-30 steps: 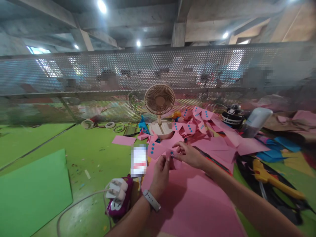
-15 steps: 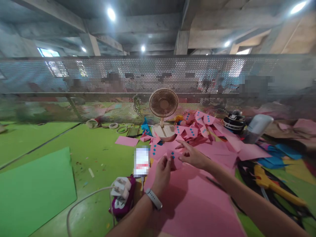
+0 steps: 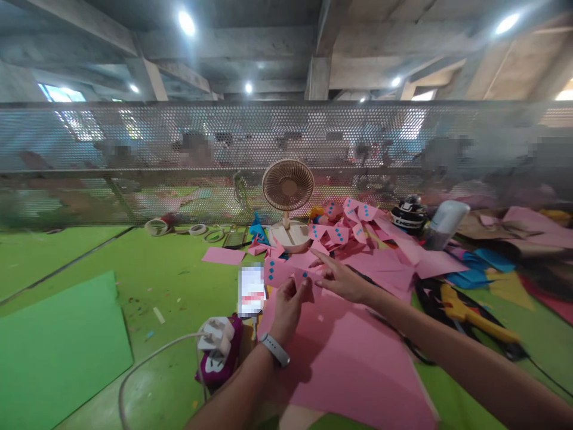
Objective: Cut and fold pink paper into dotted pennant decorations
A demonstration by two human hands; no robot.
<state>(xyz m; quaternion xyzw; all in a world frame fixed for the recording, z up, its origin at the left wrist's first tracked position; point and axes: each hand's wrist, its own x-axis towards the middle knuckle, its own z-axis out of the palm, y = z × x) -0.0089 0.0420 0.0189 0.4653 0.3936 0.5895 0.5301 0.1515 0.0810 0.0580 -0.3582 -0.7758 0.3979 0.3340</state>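
Note:
My left hand [image 3: 289, 304], with a white band on its wrist, pinches a small pink paper piece [image 3: 308, 290] marked with blue diamonds. Across from it, my right hand [image 3: 342, 280] stretches its index finger out past the piece. Its thumb and other fingers are closed at the piece's right edge. The fingers partly cover the paper. Just beyond lies another pink paper piece [image 3: 280, 270] with blue diamonds. Below both hands a large pink sheet [image 3: 358, 358] spreads over the green table.
A small fan [image 3: 289, 186] stands ahead, beside a heap of pink cut pieces [image 3: 353, 222]. On the left are a phone [image 3: 251, 289], a purple power strip [image 3: 219, 355] with a cable, and a green sheet [image 3: 62, 346]. A yellow glue gun [image 3: 474, 313] lies right; a perforated screen [image 3: 179, 143] stands behind.
The view has turned slightly right, so the table things appear further left. Both hands stay close together at the small pink piece, and the right fingers now sit against its edge.

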